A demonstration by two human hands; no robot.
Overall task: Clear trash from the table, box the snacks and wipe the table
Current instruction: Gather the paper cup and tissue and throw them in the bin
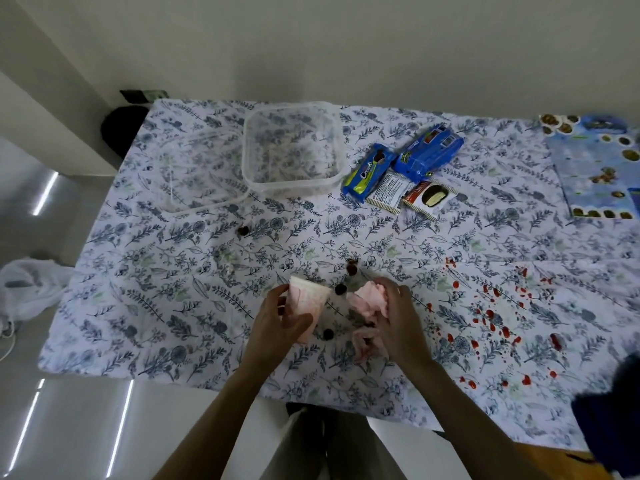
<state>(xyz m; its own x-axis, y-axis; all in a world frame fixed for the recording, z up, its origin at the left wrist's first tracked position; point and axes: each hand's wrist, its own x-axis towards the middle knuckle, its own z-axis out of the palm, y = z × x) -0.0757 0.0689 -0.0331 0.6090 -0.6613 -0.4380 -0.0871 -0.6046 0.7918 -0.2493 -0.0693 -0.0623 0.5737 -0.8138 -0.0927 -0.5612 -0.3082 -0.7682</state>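
Observation:
My left hand [277, 323] grips a pale pink paper cup [306, 301], tilted, just above the flowered tablecloth [173, 306]. My right hand [394, 320] is closed on crumpled pink tissue [365, 299] beside the cup. Small dark fruit bits [341, 289] lie between and around the hands, one more further left [242, 231]. Red splatter stains [491, 313] mark the cloth at the right. At the back stand a clear plastic box [292, 150] and its lid [201, 174]. Snack packs lie to the box's right: blue cookie packs [429, 152], a chocolate pie pack [431, 199].
A blue printed sheet [595, 168] lies at the far right. A white plastic bag [27, 285] sits on the floor left of the table. A dark object [609, 410] intrudes at the near right corner. The wall runs behind the table.

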